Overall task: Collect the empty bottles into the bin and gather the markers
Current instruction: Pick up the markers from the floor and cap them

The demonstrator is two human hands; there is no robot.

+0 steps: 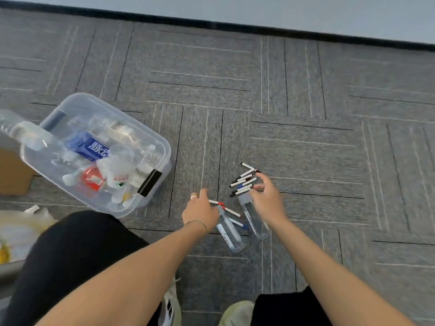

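Observation:
A clear plastic bin (150, 134) with black latches sits on the carpet at the left, holding several empty bottles. Two clear bottles lie on the floor in front of me: one (231, 236) just right of my left wrist, the other (255, 220) under my right wrist. A pile of several white markers (243, 181) lies beyond them. My right hand (268, 198) hovers at the pile's right edge, fingers spread and holding nothing. My left hand (200, 209) is knuckles-up over the end of a red-capped marker (217, 203); its fingertips are hidden. Two more markers (233, 212) lie beside it.
A cardboard box (11, 172) stands at the far left behind the bin, and a pale plastic bag (21, 227) lies in front of the box. My knees in black trousers and my shoes (235, 311) fill the bottom. A dark baseboard (235, 25) runs along the wall at the top.

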